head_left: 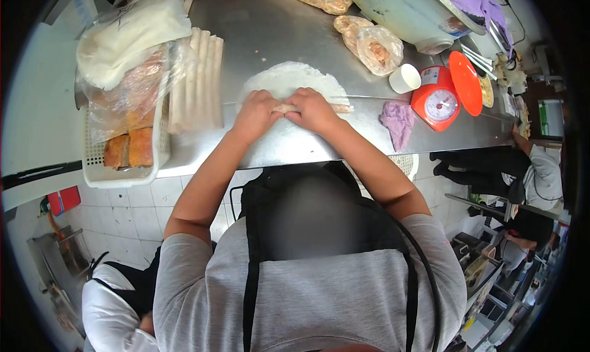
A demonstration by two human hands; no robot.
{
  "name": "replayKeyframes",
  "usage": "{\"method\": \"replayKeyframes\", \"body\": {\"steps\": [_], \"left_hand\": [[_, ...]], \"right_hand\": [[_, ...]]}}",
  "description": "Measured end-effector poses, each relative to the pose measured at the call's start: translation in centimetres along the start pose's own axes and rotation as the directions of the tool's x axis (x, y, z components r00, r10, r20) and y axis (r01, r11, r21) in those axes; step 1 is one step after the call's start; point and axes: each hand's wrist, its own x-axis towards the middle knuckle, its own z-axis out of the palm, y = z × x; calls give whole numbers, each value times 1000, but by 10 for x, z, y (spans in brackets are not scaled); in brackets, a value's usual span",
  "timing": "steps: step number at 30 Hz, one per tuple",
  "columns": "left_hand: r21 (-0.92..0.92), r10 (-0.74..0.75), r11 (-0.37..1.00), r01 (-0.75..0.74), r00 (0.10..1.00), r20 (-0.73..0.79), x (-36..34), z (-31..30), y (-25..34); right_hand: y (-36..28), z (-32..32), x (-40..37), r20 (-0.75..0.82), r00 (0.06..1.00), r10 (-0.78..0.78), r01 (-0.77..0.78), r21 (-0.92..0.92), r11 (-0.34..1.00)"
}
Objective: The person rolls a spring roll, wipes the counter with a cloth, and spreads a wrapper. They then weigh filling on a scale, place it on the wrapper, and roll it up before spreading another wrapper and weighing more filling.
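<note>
A thin, round white wrapper sheet (pixel 292 75) lies on the steel table. Along its near edge runs a narrow filled roll (pixel 285 108), part of the same wrapper as far as I can see. My left hand (pixel 259 111) curls over the left part of this roll, fingers bent. Over the right part, my right hand (pixel 311 109) is curled the same way, close beside the left. One end of the roll sticks out past my right hand. Under both palms the roll is hidden.
Left are finished long rolls (pixel 196 82), a white basket (pixel 161 149) of browned slabs, and white sheets (pixel 135 35) in plastic. Right stand a red scale (pixel 435 97), white cup (pixel 405 78), purple cloth (pixel 398 123), bagged filling (pixel 380 50) and a large basin (pixel 399 11). Other people are nearby.
</note>
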Motion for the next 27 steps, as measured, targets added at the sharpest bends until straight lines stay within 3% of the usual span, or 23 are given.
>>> {"method": "replayKeyframes", "body": {"steps": [4,7,9,10,11,12,15,20,24,26,27], "left_hand": [[-8,15,1000,-15,999,-46,-4,-2,1],[-33,-13,999,15,999,52,-2,-1,-1],[-25,-4,1000,5,1000,27,-3,4,-2],[-29,46,998,-48,995,-91,-4,6,-4],[-68,45,996,-53,993,-110,-3,15,-11],[-74,8,997,-12,998,-58,-3,13,-12],[61,-73,996,69,995,62,-2,17,-13],[61,-104,993,105,994,-27,-9,16,-15],[168,-79,982,89,995,-68,-11,10,-15],[61,-66,995,75,988,-141,-12,10,-19],[18,-167,985,169,982,-85,-8,2,-11]], "right_hand": [[0,-2,1,102,994,49,-54,42,998],[-8,-6,7,-30,997,-72,72,-15,997],[-2,5,8,5,995,-98,98,-12,995],[-2,7,7,18,998,-57,57,-32,998],[-4,4,8,58,997,-56,57,-27,998],[10,12,3,-48,990,-131,132,17,991],[19,-6,-14,-49,986,-161,155,-121,981],[47,-35,-54,-138,986,-95,68,-193,979],[70,-40,-63,-165,973,-159,127,-188,974],[64,-42,-64,-182,980,82,-92,-46,995],[66,-45,-63,-156,978,137,-138,3,990]]}}
